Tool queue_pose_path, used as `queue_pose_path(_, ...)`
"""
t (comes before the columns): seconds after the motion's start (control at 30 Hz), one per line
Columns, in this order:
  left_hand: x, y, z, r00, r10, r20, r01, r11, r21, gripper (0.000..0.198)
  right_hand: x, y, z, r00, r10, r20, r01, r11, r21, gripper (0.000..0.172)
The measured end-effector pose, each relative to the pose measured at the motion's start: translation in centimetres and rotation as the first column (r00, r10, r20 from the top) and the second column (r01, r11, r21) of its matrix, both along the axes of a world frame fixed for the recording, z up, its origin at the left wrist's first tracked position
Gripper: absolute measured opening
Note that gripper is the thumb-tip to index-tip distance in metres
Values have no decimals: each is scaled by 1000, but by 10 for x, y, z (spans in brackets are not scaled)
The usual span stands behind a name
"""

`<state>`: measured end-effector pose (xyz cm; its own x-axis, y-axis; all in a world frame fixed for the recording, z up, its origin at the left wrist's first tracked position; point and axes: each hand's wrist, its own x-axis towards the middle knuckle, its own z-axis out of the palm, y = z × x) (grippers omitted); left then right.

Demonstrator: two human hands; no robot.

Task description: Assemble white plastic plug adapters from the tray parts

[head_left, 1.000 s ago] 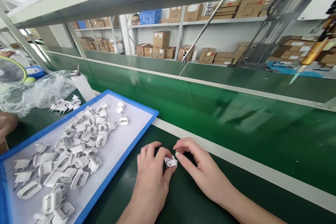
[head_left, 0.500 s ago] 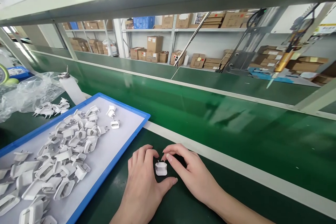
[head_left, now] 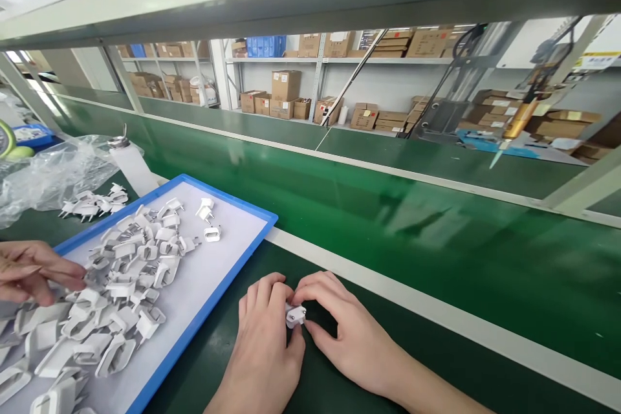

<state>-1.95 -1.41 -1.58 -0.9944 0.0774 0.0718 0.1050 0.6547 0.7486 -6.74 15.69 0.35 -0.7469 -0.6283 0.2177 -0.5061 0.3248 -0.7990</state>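
Note:
A small white plug part (head_left: 295, 315) with two metal pins sits between both of my hands on the dark green bench. My left hand (head_left: 264, 343) curls round it from the left, fingers closed on it. From the right, my right hand (head_left: 339, 330) pinches the same part with thumb and fingers. A blue tray (head_left: 233, 275) lined in white lies to the left, piled with several white plug parts (head_left: 121, 284).
Another person's hand (head_left: 29, 275) reaches over the tray's left side. A white dispenser bottle (head_left: 130, 165), crumpled plastic bag (head_left: 48, 174) and a loose heap of plug parts (head_left: 92, 202) lie beyond the tray. A green conveyor belt (head_left: 412, 220) runs behind the bench.
Both my hands have closed tighter on the plug part, which has tipped over. Another person's hand has come in over the tray from the left.

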Motion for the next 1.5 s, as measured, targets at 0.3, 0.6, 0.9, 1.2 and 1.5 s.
queue_pose_path(0.3,-1,1,-5,1000,-1,-15,1,1000,10,21,1,1,0,997,-76,11,76,997,20,37)
queue_pose_path(0.6,0,3,-2,999,47,11,-47,999,5,19,2,1,-3,993,-118,15,116,989,91,32)
queue_pose_path(0.9,-2,3,-5,999,33,-30,-33,999,-3,21,0,2,-2,986,-165,40,164,986,11,30)
queue_pose_path(1.2,-7,3,-7,998,52,-32,-52,998,-23,20,-4,1,-3,976,-199,91,198,980,28,22)
queue_pose_path(1.5,-9,3,-2,998,21,-52,-23,999,-36,15,-14,-1,-3,963,-241,122,242,970,10,15)
